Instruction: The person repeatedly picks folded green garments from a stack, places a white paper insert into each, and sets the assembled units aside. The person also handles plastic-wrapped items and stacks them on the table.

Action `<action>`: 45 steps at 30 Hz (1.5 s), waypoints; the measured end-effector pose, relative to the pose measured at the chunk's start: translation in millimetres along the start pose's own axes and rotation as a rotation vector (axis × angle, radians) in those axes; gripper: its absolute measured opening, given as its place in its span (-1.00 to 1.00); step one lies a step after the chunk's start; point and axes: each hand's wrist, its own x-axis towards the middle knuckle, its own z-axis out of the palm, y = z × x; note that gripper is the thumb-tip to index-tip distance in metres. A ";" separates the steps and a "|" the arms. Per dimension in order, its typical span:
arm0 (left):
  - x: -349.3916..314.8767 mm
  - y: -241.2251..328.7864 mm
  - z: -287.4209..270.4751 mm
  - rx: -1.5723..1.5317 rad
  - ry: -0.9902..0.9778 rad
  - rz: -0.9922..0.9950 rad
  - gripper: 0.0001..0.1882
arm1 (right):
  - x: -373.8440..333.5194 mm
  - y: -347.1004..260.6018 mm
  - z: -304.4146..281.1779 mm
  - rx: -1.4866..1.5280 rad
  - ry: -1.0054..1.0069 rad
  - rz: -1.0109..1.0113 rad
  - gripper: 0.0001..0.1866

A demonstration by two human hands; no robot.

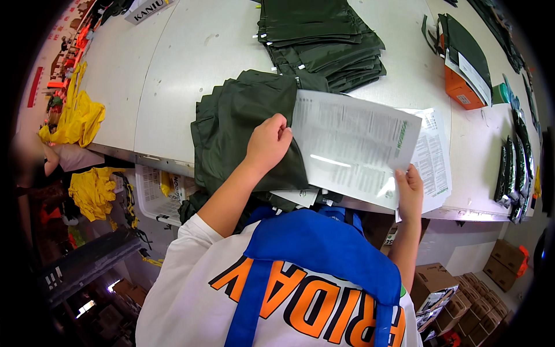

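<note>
Gripping printed sheet [355, 144] near its corner, right hand [410, 188] presumably steadies it; left hand [268, 143] curls fingers on green garment [240, 113], grasp unclear.

Wearer's two hands [267, 143], one held printed sheet [354, 144], one orange box [457, 87], one white crate [140, 191]

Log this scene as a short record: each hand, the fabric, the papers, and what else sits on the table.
Left hand: on folded dark green fabric, by the left edge of the glossy printed sheet; grip on the sheet unclear
Right hand: holding that sheet near its lower right corner
Other papers: printed, partly under the glossy sheet
Far side: stack of folded dark green pieces
Table, right side: orange box, black packets
</note>
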 end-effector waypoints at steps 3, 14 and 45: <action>-3.9 2.0 2.3 0.003 -0.086 -0.010 -0.85 | 4.8 -13.8 -0.8 -0.077 -0.063 0.066 -0.81; 69.4 1.1 21.7 0.214 -0.088 0.301 -0.86 | 22.9 36.2 33.4 -0.504 0.163 -0.089 -0.53; 191.3 -100.6 19.7 0.367 -0.034 0.240 -0.75 | 6.8 118.7 -153.7 -0.267 0.826 0.044 -0.78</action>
